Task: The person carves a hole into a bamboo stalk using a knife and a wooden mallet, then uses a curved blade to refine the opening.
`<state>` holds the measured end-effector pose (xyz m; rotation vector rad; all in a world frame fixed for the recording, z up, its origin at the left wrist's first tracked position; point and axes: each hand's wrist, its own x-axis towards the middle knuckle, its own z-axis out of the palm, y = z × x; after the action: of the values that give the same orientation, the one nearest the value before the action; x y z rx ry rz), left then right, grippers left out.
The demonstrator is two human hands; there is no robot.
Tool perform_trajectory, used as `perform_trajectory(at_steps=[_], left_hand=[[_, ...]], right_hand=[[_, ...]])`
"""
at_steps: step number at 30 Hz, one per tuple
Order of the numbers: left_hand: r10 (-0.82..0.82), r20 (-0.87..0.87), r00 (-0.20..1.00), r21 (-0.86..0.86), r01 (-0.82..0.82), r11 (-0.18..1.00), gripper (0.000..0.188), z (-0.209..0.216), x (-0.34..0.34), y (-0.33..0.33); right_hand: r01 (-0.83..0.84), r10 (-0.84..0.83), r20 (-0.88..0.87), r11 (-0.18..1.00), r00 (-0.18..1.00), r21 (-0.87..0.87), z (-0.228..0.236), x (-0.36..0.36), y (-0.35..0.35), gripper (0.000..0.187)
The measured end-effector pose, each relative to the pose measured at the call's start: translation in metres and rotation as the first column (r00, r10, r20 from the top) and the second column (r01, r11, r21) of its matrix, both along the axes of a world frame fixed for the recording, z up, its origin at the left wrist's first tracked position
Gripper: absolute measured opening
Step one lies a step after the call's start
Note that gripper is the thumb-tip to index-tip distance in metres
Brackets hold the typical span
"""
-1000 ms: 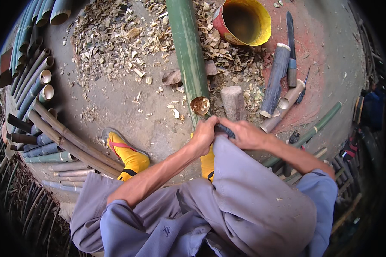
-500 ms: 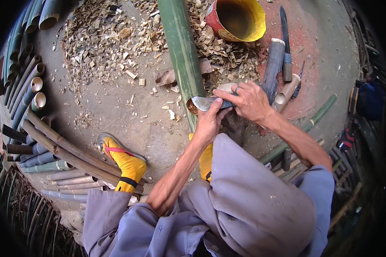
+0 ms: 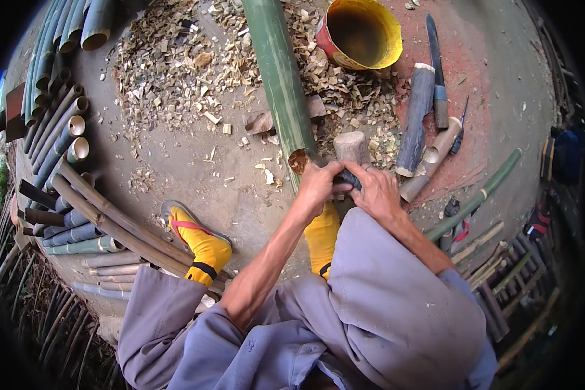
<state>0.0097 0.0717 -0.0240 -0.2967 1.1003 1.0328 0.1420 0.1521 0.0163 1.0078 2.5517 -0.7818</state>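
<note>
A thick green bamboo pole (image 3: 276,71) lies ahead of me, its cut, hollow near end (image 3: 298,160) toward my hands. My left hand (image 3: 318,187) is closed around the front of a dark-handled chisel-like tool (image 3: 351,178), right beside that opening. The blade is mostly hidden by my fingers and the pole's rim, so I cannot tell how far it reaches in. My right hand (image 3: 377,193) wraps the rear of the handle. Just beyond my hands stands a short pale wooden block (image 3: 351,147).
Wood chips (image 3: 175,71) cover the ground around the pole. A yellow-and-red bucket (image 3: 389,45) of murky liquid stands at the far right, with a long knife (image 3: 437,71) and cut bamboo pieces (image 3: 415,123) nearby. Bamboo poles (image 3: 65,143) are stacked along the left.
The blade, in plain sight before, has come against the bamboo's open end and is mostly hidden. My right hand has shifted from above the tool down to its rear end.
</note>
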Motion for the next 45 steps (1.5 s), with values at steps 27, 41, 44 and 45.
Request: perform_trajectory(at_steps=[27,41,44,45], left_hand=[[0.185,-0.188,0.965,0.356,-0.108,0.928,0.066,0.021,0.039,-0.034],[-0.232,-0.869,0.437,-0.184,0.15,0.972,0.031,0.012,-0.005,-0.16],[-0.405,-0.882,0.242,-0.317,0.332,0.888,0.027,0.008,-0.053,-0.159],[-0.479,-0.86,0.175,-0.38,0.406,0.831,0.027,0.009,-0.071,-0.157]], right_hand=[[-0.014,-0.008,-0.155,0.99,0.988,-0.141,0.073,-0.036,0.029,0.049],[-0.901,0.855,-0.286,0.42,0.432,-0.104,-0.025,-0.109,-0.06,0.027],[-0.82,0.755,-0.321,0.541,0.572,-0.187,-0.023,-0.128,-0.056,0.029],[-0.766,0.692,-0.334,0.608,0.64,-0.21,-0.021,-0.131,-0.057,0.028]])
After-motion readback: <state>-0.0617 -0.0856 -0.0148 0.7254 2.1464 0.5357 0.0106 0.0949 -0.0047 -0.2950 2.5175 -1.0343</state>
